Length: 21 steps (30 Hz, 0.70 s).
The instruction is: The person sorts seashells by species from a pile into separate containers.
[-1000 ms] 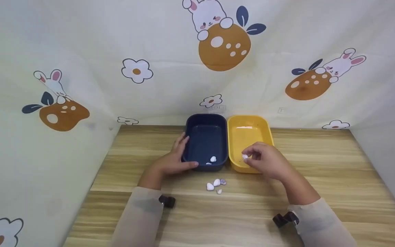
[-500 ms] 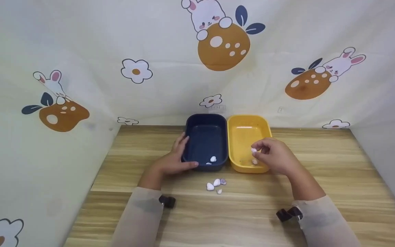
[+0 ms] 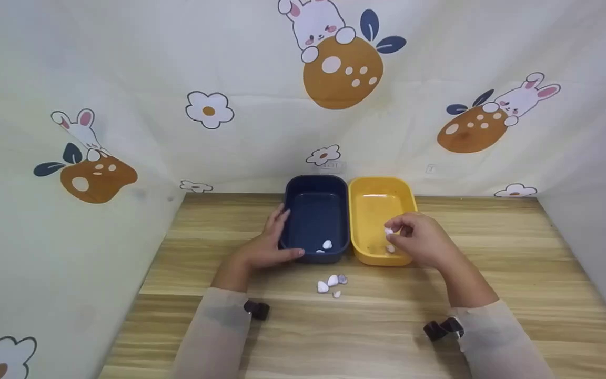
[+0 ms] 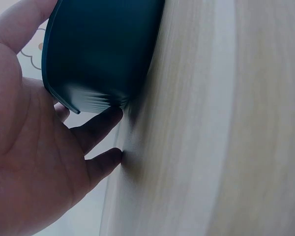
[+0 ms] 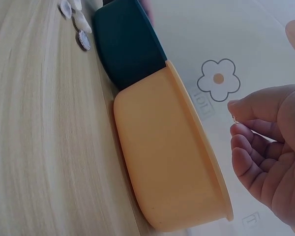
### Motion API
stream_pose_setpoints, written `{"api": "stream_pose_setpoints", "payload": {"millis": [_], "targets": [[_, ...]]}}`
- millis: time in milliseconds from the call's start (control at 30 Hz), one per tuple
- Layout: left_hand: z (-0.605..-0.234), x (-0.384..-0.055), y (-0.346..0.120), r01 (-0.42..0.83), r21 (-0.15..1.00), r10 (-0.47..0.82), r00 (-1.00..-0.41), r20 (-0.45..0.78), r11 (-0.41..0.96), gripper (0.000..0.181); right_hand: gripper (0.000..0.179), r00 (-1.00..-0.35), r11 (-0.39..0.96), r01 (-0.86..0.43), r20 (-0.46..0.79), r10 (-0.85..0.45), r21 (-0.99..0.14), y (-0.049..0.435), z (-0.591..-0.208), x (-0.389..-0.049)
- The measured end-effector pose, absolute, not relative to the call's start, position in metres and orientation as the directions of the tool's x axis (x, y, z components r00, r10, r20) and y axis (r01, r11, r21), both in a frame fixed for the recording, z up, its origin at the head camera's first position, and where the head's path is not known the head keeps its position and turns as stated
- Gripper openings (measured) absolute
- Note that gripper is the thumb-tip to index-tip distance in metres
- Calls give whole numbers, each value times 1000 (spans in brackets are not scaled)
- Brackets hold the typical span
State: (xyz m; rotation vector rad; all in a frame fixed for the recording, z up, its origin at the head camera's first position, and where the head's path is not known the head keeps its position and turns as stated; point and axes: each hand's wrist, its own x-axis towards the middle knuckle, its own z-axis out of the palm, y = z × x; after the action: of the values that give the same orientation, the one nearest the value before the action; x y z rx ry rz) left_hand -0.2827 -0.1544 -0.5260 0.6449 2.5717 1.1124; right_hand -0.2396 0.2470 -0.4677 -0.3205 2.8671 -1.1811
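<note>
My right hand pinches a small white seashell between thumb and forefinger, above the yellow bin. Inside that bin, below the fingertips, lies another shell. To its left stands the dark blue bin, where a white shell and part of a second one show near the front wall. My left hand rests on the blue bin's near left corner, thumb at the front rim. In the left wrist view its fingers reach fairly straight along the outer wall.
Several loose shells lie on the wooden table in front of the bins. Behind the bins rises a pale printed cloth, with more cloth at both sides. The two bins stand side by side, close against each other.
My right hand has moved slightly right and back over the yellow bin, still pinching the shell, uncovering the shell inside; it then stays nearly still. My left hand has not moved.
</note>
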Motion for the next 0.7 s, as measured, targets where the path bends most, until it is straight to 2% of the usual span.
{"api": "stream_pose_setpoints", "payload": {"millis": [300,700], "targets": [[-523,-281,-155,282,738,490,-868,-75,612,120,18,-977,697,-195,76,-198,-689,244,-470,-238],[-524,-281,-154,283,750,490,-870,-63,598,119,21,-960,672,-250,90,-264,-698,220,-471,-226]]}}
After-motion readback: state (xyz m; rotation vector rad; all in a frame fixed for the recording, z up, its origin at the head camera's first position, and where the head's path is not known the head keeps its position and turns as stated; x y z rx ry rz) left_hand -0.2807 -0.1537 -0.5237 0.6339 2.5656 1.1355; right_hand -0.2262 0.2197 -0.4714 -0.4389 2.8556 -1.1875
